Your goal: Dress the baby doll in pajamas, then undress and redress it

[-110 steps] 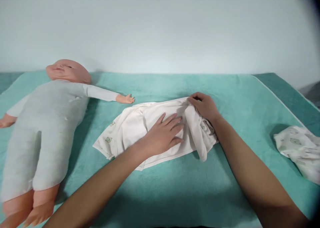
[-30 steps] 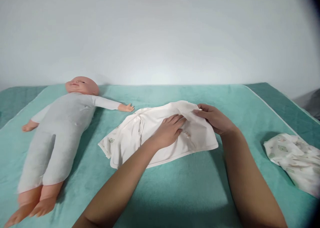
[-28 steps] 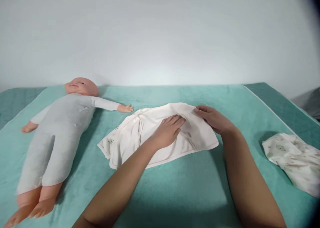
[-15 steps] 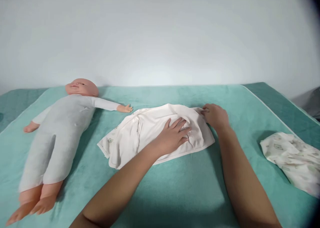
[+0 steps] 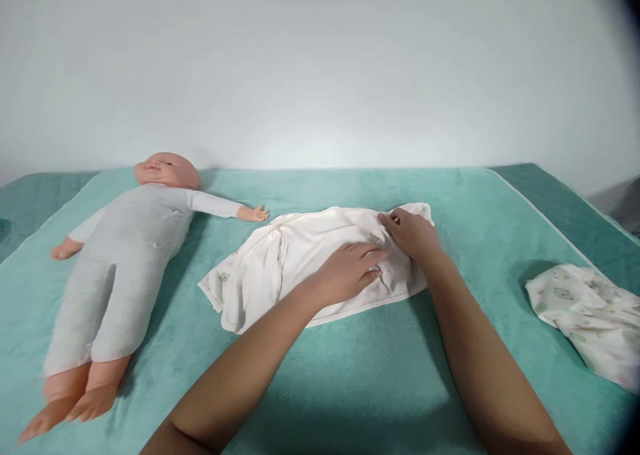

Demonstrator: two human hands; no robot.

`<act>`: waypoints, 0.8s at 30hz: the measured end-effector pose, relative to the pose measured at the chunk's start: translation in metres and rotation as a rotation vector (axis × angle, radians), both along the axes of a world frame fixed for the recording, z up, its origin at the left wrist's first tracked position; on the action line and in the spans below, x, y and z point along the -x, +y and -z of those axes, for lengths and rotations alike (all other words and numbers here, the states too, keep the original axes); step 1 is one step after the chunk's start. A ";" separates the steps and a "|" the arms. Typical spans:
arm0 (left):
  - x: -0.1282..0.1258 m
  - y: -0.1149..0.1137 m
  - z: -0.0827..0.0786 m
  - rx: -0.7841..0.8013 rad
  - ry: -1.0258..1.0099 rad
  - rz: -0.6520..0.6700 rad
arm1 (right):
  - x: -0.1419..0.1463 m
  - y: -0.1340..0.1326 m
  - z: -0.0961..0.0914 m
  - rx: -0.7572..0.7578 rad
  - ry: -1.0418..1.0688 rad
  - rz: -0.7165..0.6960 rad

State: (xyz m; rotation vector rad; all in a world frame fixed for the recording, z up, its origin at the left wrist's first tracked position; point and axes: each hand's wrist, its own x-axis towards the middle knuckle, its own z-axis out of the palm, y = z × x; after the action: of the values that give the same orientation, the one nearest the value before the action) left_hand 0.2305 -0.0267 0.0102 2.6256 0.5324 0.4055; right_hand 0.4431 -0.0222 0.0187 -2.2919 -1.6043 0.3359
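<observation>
A white baby shirt [image 5: 320,242] lies spread on the green cover, with small printed figures at its left corner and seams showing along it. My left hand [image 5: 350,272] rests on the shirt's right half, palm down with fingers stretched out. At the upper right of the shirt, my right hand [image 5: 414,234] has its fingers curled and pinched on the cloth; a flap of the shirt sticks out beyond the knuckles. The fingertips of that hand are partly hidden.
To the left a baby doll [image 5: 133,242] in a pale body suit lies on its back, one hand close to the shirt. A crumpled printed cloth [image 5: 585,315] is at the right. Behind the green cover [image 5: 360,388] stands a white wall [image 5: 320,75].
My right hand has moved left and inward over the shirt, and the shirt's upper right part now spreads out flat behind it. My left hand has stayed nearly in place, its fingers closer together.
</observation>
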 end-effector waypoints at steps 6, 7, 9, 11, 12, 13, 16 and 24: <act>0.002 0.010 0.006 -0.009 -0.019 -0.074 | -0.001 -0.007 -0.007 0.064 0.642 -0.215; 0.001 0.008 0.007 -0.020 -0.008 -0.090 | 0.000 -0.008 -0.008 0.043 0.798 -0.186; -0.001 0.004 0.008 -0.051 0.028 -0.089 | 0.002 -0.008 -0.009 -0.005 1.021 -0.096; -0.002 -0.002 0.009 -0.078 0.074 -0.029 | 0.005 -0.007 -0.008 -0.030 1.115 -0.030; -0.003 -0.005 0.008 -0.082 0.098 0.010 | 0.005 -0.007 -0.007 -0.035 1.133 -0.013; -0.003 -0.008 0.008 -0.081 0.117 0.045 | 0.005 -0.005 -0.006 -0.037 1.135 -0.005; -0.004 -0.015 0.002 -0.057 0.134 0.112 | 0.003 -0.002 -0.002 -0.052 1.026 0.022; -0.001 -0.005 -0.008 0.048 0.026 0.023 | -0.005 -0.003 -0.001 0.013 0.448 0.003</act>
State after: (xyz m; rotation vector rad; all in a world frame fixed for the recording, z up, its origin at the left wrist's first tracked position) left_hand 0.2313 -0.0317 0.0180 2.5915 0.5132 0.3471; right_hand 0.4484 -0.0253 0.0197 -2.0362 -1.3697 0.7961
